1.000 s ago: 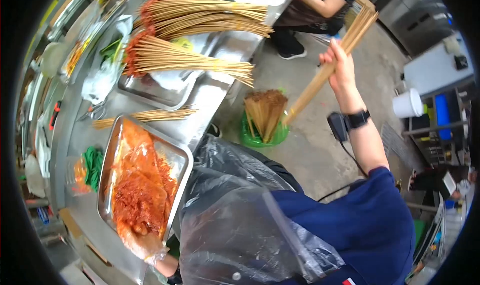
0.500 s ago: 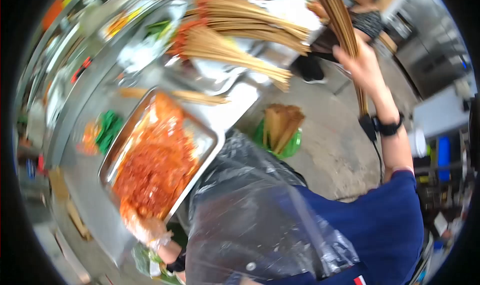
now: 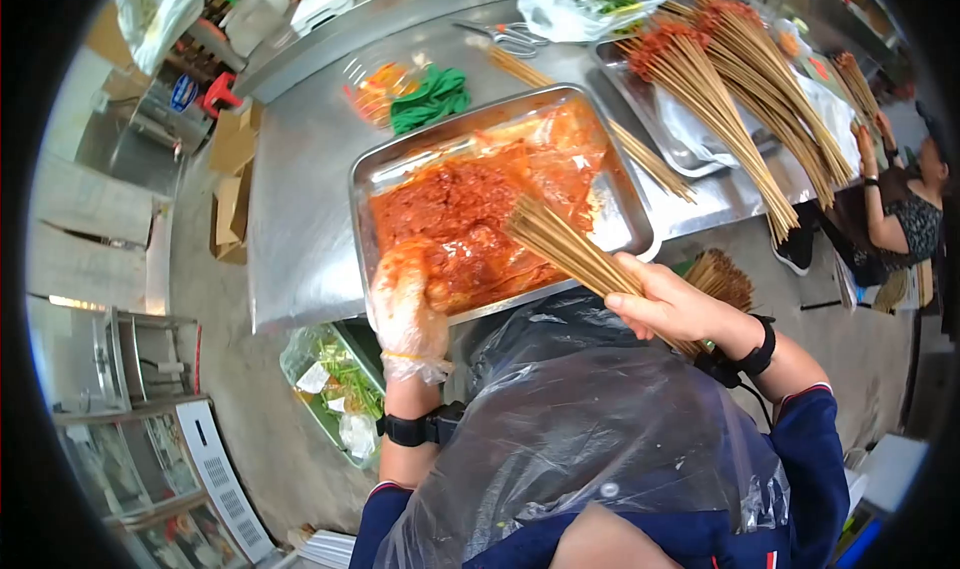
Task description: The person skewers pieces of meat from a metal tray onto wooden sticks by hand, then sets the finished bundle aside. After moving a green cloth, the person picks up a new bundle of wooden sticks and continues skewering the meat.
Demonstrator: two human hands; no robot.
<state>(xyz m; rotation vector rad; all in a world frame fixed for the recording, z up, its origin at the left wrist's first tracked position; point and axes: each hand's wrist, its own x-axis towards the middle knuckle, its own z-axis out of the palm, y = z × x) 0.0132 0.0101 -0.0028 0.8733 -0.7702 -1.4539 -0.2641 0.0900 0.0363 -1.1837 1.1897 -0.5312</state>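
My right hand (image 3: 665, 304), bare, is closed around a bundle of bamboo skewers (image 3: 570, 249). The skewers slant up to the left, their far ends over the metal tray (image 3: 640, 199). In that tray lies red, sauce-coated marinated meat (image 3: 450, 204), spread in a wet heap. My left hand (image 3: 405, 289) wears a clear plastic glove smeared with red sauce, held at the wrist by a yellow band. Its fingers are curled at the near left corner of the tray, against the meat; the fingertips are partly hidden.
Filled skewers (image 3: 715, 119) fan out over a second tray (image 3: 690, 164) at right. Behind lie scissors (image 3: 510, 37), a green cloth (image 3: 430, 99) and a bag of greens (image 3: 595, 4). A green bin (image 3: 345, 389) stands below the table. Another person (image 3: 900, 209) works at far right.
The view has swung round. My right hand has brought the skewer bundle from out at the right down to the tray's near edge. My left hand stays at the tray's near corner.
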